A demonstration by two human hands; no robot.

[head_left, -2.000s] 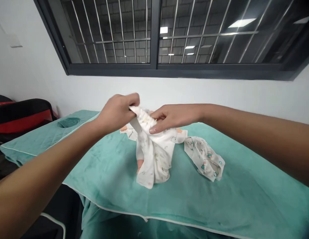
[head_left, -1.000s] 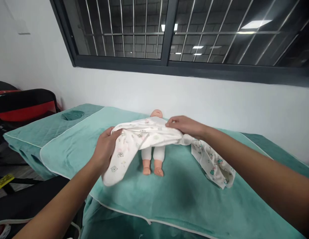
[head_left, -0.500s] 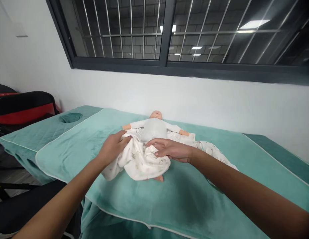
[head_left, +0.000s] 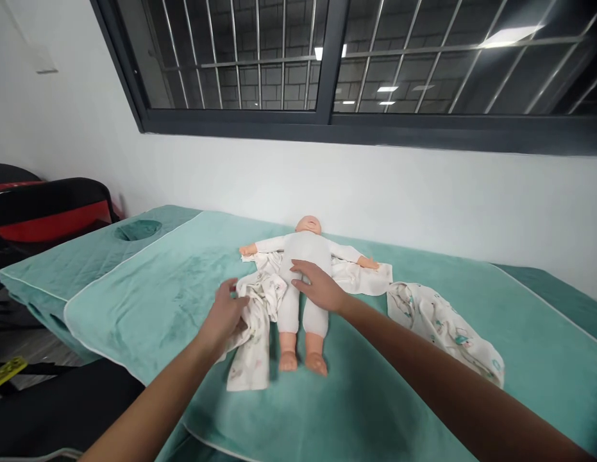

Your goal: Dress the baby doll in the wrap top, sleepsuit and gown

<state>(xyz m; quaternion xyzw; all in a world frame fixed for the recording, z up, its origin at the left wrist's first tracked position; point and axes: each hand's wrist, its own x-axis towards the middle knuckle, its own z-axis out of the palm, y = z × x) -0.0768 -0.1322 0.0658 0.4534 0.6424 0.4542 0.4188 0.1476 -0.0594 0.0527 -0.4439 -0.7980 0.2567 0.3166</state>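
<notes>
A baby doll lies on its back with its arms spread; its torso and upper legs are white, and its lower legs and feet are bare. A white printed baby garment lies bunched along the doll's side at the left, one part hanging down beside the leg. My left hand is at this garment's left edge, thumb and forefinger apart; its other fingers are partly hidden. Over the doll's belly and hip hovers or rests my right hand, fingers spread and holding nothing. More white cloth sticks out under the doll's arm at the right.
Another printed white cloth lies crumpled to the right. Everything is on a padded bed with a green cover, which has a face hole at the left. Black and red chairs stand beyond. A wall and barred window are behind.
The garment that covered the doll's legs now lies to the left of them, leaving legs and feet in view. My right hand has let go of it; my left hand has moved lower.
</notes>
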